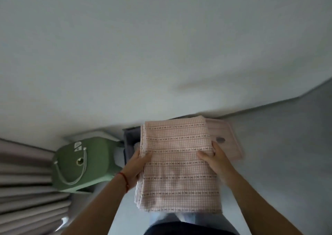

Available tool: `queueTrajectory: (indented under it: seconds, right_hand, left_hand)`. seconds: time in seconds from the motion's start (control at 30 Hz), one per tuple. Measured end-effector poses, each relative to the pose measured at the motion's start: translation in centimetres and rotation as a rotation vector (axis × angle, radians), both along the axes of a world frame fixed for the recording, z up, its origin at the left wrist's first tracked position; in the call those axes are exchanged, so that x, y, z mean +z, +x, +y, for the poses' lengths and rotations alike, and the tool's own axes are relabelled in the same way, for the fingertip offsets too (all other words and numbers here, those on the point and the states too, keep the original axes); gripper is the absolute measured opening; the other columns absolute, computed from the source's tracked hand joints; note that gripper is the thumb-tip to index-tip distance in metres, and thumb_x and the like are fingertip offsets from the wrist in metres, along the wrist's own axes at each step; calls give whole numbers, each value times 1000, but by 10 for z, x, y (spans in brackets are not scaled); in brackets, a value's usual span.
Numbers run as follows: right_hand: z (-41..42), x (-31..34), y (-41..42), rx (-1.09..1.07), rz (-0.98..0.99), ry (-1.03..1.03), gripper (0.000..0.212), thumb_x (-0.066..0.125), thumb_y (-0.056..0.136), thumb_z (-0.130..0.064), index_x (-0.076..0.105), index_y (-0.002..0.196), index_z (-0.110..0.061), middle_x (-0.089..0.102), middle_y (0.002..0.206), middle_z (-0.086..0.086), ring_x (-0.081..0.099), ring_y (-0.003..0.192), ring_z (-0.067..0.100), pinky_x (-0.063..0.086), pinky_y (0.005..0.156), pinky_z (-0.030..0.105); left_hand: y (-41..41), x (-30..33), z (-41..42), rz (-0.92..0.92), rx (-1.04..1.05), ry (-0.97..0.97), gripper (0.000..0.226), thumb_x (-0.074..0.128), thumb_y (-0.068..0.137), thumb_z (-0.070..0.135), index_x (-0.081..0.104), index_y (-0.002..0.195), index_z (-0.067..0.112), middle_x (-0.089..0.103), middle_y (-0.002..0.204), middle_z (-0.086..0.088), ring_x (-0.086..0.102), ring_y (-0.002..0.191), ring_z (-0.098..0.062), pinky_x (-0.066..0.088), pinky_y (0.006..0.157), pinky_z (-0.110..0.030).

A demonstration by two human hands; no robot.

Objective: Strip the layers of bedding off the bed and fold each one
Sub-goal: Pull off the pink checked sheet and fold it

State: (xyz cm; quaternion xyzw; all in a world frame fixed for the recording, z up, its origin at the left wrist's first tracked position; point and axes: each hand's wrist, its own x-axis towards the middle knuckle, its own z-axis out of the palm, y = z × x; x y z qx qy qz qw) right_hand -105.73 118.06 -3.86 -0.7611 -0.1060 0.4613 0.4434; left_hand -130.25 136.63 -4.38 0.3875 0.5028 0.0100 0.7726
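A folded pink checked blanket [177, 164] with dark dotted stripes is held flat in front of me, in the lower middle of the head view. My left hand [137, 169] grips its left edge, thumb on top. On the right edge, my right hand [218, 161] clasps it with the thumb lying over the cloth. Under its far right corner peeks a second folded pink piece [226, 141] with a dark mark. A white sheet [161, 45] fills the upper view.
A green bag-like object [84, 162] with a white cord stands to the left. Pleated grey-pink curtains [27, 189] hang at the far left. A dark grey box [130, 141] sits behind the blanket's left side. Pale floor [287, 153] lies to the right.
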Motion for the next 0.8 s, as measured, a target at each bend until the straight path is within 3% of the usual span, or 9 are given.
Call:
queueTrajectory:
  seconds: [0.1, 0.23, 0.37, 0.57, 0.7, 0.8]
  right_hand:
    - [48, -33, 4, 132, 97, -79, 44, 78, 90, -34, 55, 126, -35, 69, 117, -8, 68, 101, 12, 54, 82, 30]
    - [99, -93, 8, 217, 262, -177, 58, 82, 83, -41, 53, 133, -32, 64, 124, -6, 63, 108, 17, 54, 91, 41]
    - [142, -198, 6, 230, 353, -273, 77, 88, 73, -45, 50, 140, -34, 63, 131, -2, 63, 117, 26, 49, 104, 57]
    - [190, -374, 20, 199, 292, -302, 46, 79, 90, -28, 55, 129, -29, 69, 120, -1, 68, 107, 21, 55, 94, 44]
    - [210, -494, 30, 180, 306, -313, 35, 79, 90, -24, 58, 117, -30, 71, 116, 1, 71, 104, 23, 56, 95, 47]
    - [213, -570, 23, 130, 298, -301, 48, 82, 87, -25, 58, 128, -27, 73, 118, 2, 73, 103, 24, 58, 95, 49]
  left_hand:
    - [-25, -23, 15, 76, 50, -18, 32, 62, 98, 15, 61, 130, 12, 72, 120, -15, 70, 110, -35, 54, 99, -53]
    - [-40, -67, 25, 228, 209, 11, 30, 66, 94, 13, 66, 123, 7, 73, 117, -17, 72, 104, -36, 55, 96, -54]
    - [-30, -162, 62, 371, 309, 53, 19, 61, 98, 14, 69, 116, 16, 75, 111, -13, 73, 99, -34, 57, 92, -55]
    - [0, -352, 108, 431, 304, 71, 18, 56, 99, 14, 70, 110, 17, 74, 103, -11, 72, 94, -33, 60, 87, -52]
    - [11, -473, 117, 515, 277, 233, 32, 57, 100, 25, 63, 131, 26, 73, 109, -2, 71, 96, -27, 59, 88, -48]
    - [16, -536, 111, 601, 269, 392, 41, 49, 104, 28, 50, 145, 31, 67, 124, 3, 65, 105, -24, 55, 92, -39]
